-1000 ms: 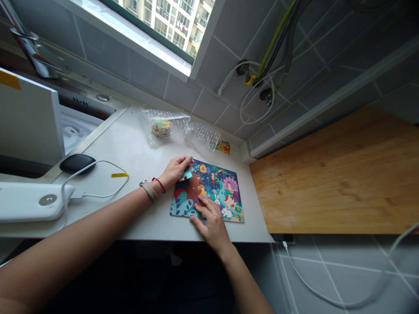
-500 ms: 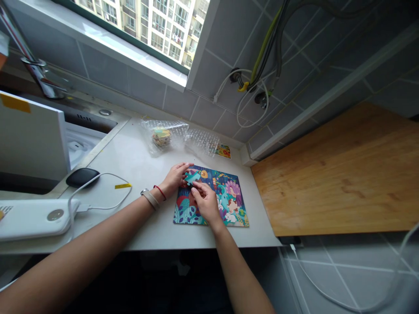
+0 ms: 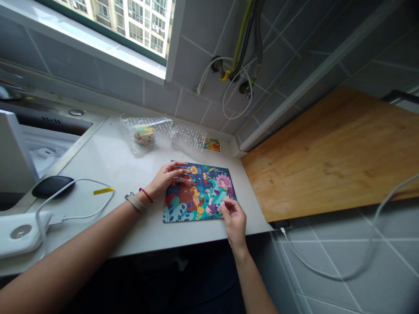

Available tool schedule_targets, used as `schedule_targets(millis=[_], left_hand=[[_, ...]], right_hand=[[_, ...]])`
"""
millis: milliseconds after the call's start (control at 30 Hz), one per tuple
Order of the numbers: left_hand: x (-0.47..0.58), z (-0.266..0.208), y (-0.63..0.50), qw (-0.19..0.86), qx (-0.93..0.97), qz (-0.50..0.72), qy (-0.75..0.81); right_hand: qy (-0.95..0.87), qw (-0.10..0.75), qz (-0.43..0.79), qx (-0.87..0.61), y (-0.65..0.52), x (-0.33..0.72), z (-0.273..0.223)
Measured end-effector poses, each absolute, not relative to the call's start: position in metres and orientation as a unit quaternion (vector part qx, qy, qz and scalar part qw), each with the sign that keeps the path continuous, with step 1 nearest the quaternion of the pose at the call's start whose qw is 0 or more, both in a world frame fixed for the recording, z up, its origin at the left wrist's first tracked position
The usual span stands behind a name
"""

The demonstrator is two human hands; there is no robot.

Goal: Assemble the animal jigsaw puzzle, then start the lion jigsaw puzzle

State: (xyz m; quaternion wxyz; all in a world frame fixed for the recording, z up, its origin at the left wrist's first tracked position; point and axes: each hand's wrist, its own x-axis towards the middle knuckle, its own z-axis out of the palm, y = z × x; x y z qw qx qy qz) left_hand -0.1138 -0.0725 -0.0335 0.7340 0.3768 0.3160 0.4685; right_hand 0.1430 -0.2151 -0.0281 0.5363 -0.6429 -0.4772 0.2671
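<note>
A colourful jigsaw puzzle (image 3: pixel 186 200) with animals and plants lies flat on the white counter. My left hand (image 3: pixel 168 178) rests over its upper left part, fingers stretched out and slightly apart, holding nothing. Over the lower right part, my right hand (image 3: pixel 235 218) pinches a teal puzzle piece (image 3: pixel 219 199) between thumb and fingers. Its fingers hide the puzzle's lower right corner. Whether the piece touches the puzzle beneath it I cannot tell.
Behind the puzzle lie a clear plastic bag with stacked pieces (image 3: pixel 144 135), crumpled clear wrap (image 3: pixel 189 137) and a small picture card (image 3: pixel 212 145). A wooden board (image 3: pixel 327 161) stands at the right. On the left are a black mouse-shaped object (image 3: pixel 54 186), a white device (image 3: pixel 19 235) and a cable.
My right hand has carried the teal piece from the puzzle's upper left to its lower right. My left hand has let go of the piece and stays at the upper left. The view has shifted rightward.
</note>
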Motion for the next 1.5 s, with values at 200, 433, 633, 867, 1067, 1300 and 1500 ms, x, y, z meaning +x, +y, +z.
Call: schedule_targets(millis=[200,433,633,867,1067,1300,1500], left_hand=[[-0.115,-0.029,-0.073,0.724,0.363,0.466,0.357],[-0.116,-0.023,-0.073,0.719,0.344,0.463,0.389],[-0.116,-0.025,-0.07,0.722,0.345,0.46,0.385],[-0.117,-0.029,-0.069,0.724,0.348,0.457,0.382],[-0.117,-0.029,-0.069,0.724,0.349,0.456,0.382],[-0.117,-0.03,-0.068,0.723,0.349,0.456,0.384],[-0.116,-0.029,-0.068,0.72,0.358,0.454,0.383]], right_hand=[[-0.451,0.486,0.293,-0.689,-0.226,0.202,-0.026],[-0.513,0.413,0.279,-0.699,-0.203,0.221,-0.028],[-0.574,0.366,0.221,-0.699,-0.201,0.22,-0.029],[-0.599,0.34,0.212,-0.693,-0.199,0.223,-0.025],[-0.638,0.277,0.222,-0.683,-0.198,0.222,-0.019],[-0.634,0.264,0.224,-0.691,-0.196,0.221,-0.016],[-0.61,0.235,0.122,-0.747,-0.191,0.205,-0.016]])
